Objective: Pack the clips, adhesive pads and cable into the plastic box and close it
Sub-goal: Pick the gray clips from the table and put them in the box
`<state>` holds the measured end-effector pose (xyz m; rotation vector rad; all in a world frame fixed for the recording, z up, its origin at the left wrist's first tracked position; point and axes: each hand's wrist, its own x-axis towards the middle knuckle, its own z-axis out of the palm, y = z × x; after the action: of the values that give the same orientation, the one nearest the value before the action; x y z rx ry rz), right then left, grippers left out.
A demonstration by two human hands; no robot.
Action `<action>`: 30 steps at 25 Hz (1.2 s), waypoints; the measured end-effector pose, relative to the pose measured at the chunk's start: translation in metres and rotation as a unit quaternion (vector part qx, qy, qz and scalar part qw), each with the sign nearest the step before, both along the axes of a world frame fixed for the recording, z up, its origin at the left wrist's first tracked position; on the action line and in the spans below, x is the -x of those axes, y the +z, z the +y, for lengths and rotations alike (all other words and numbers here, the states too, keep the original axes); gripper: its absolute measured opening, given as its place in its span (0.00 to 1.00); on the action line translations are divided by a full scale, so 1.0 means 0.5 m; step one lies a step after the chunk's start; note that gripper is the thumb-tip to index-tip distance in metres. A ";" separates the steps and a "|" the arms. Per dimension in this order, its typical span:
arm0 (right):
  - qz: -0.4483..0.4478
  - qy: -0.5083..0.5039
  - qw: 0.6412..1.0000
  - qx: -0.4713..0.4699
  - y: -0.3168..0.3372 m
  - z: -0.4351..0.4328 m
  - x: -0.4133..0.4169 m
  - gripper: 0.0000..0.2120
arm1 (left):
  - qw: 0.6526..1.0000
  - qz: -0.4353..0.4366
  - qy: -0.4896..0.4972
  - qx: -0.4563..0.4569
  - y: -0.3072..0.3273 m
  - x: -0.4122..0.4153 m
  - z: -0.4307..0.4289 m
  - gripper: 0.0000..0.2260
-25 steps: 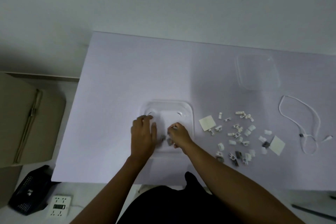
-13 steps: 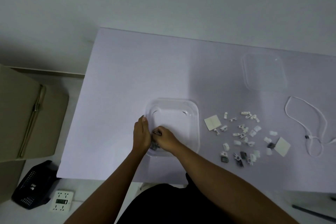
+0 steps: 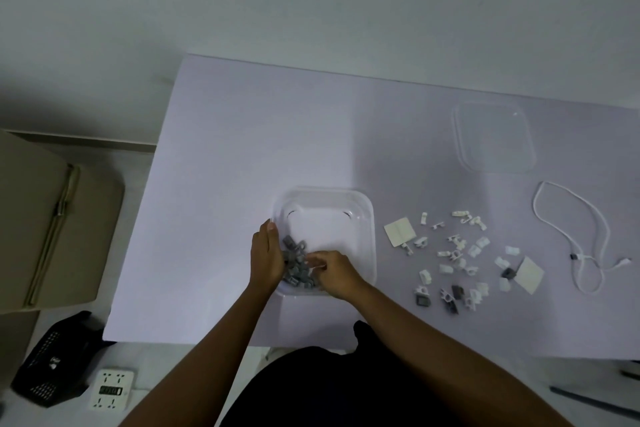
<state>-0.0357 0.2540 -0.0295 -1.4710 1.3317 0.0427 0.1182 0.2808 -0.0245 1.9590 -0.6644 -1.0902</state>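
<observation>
The clear plastic box [image 3: 364, 218] sits open at the table's front middle. A pile of grey clips [image 3: 295, 265] lies in its near-left corner. My left hand [image 3: 265, 256] stands on edge with straight fingers against the left side of the pile. My right hand [image 3: 334, 270] reaches into the box, its curled fingertips pinching a clip at the pile's right side. Loose white and grey clips [image 3: 457, 255] are scattered right of the box. Two adhesive pads [image 3: 399, 230] [image 3: 529, 276] lie among them. The white cable [image 3: 571, 236] lies at the far right.
The clear lid [image 3: 493, 137] lies flat at the back right of the table [image 3: 242, 149]. On the floor to the left are a cardboard box [image 3: 52, 218], a black basket [image 3: 55, 357] and a white power strip [image 3: 110, 390].
Both hands have moved from the box's front middle to its near-left corner. A pile of grey clips now shows between them. The view has shifted slightly.
</observation>
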 end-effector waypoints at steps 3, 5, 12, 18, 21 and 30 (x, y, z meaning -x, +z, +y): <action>-0.024 -0.025 0.999 0.041 0.017 0.001 0.002 0.17 | 0.999 -0.036 -0.010 -0.007 -0.013 -0.005 0.003 0.18; -0.058 -0.072 0.991 0.093 0.042 -0.002 0.024 0.13 | 0.993 -0.109 -0.019 -0.036 -0.012 -0.004 -0.001 0.22; 0.100 -0.255 0.929 0.251 0.054 0.065 0.288 0.15 | 0.965 -0.229 -0.111 0.068 0.097 0.081 -0.065 0.19; 0.180 -0.163 0.943 0.229 -0.035 0.123 0.410 0.13 | 0.915 -0.151 -0.336 0.163 0.088 0.283 -0.083 0.11; 0.175 -0.176 0.942 0.228 -0.050 0.112 0.434 0.10 | 0.886 -0.150 -0.413 0.146 0.055 0.372 -0.069 0.09; -0.254 -0.649 0.715 -0.053 0.028 0.114 0.600 0.05 | 0.830 -0.167 -0.527 0.076 -0.012 0.547 -0.026 0.11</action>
<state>-0.3356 0.3108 -0.0156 -0.1278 1.5555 -1.0975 -0.1551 0.2679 -0.0307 1.5973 -2.1149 -1.2129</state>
